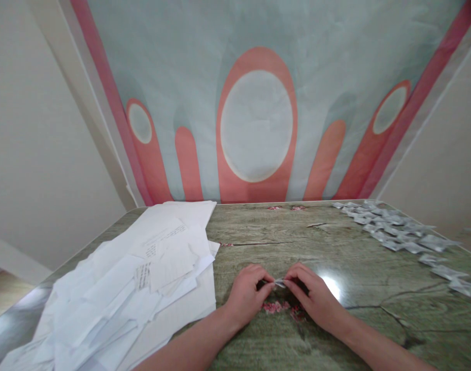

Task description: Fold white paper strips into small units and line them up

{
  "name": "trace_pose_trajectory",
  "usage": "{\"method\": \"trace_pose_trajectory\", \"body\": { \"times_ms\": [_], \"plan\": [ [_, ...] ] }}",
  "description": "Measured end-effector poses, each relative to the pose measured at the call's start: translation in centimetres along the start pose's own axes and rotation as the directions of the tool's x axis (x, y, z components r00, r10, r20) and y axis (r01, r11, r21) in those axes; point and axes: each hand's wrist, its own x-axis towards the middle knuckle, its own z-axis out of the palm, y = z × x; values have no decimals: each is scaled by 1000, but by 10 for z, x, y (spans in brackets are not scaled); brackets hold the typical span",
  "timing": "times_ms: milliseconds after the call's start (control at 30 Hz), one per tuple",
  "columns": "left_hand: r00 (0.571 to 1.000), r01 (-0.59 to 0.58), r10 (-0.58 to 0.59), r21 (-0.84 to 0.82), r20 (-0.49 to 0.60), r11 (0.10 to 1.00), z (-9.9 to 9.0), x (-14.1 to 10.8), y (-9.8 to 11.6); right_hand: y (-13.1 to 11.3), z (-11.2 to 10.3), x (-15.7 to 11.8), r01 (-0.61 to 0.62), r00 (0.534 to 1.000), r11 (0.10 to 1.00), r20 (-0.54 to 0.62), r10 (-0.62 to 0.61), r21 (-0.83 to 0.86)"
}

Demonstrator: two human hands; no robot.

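Between my two hands is a small twisted piece of paper (pixel 279 283), pale grey-white and mostly hidden by fingertips. My left hand (pixel 250 291) pinches its left end between thumb and forefinger. On the other side, my right hand (pixel 312 294) has its right end in a similar pinch. Both hands are just above the wood-patterned table (pixel 254 226), near its middle. Left of them spreads a heap of loose white paper sheets and torn pieces (pixel 169 263), some with printed lines.
Several small twisted paper pieces (pixel 390 226) lie in rows at the table's right side, with a few more (pixel 452 275) nearer to me. A wall covering (pixel 256 123) with orange arches and ovals rises behind the table's far edge.
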Motion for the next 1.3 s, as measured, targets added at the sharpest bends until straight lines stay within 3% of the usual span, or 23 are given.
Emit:
{"method": "trace_pose_trajectory", "body": {
  "times_ms": [200, 567, 867, 1067, 1300],
  "plan": [
    [996, -89, 89, -21, -30, 996, -2, -3, 8, 0, 2, 0, 26, 999, 998, 32, -24, -60],
    [998, -47, 44, 70, 44, 996, 3, -3, -1, -1, 5, -2, 91, 988, 978, 140, -65, -188],
    [999, -8, 8, 5, 54, 1000, 4, -4, -3, 2, 5, -3, 117, 983, 972, 164, -84, -202],
    [1000, 19, -18, -96, 17, 995, 4, -2, 0, 0, 6, -3, 79, 990, 976, 126, -54, -203],
    [998, 41, -53, -231, -46, 972, 1, 2, 1, -5, 2, -2, 24, 999, 999, 26, -23, -37]
  ]
}}
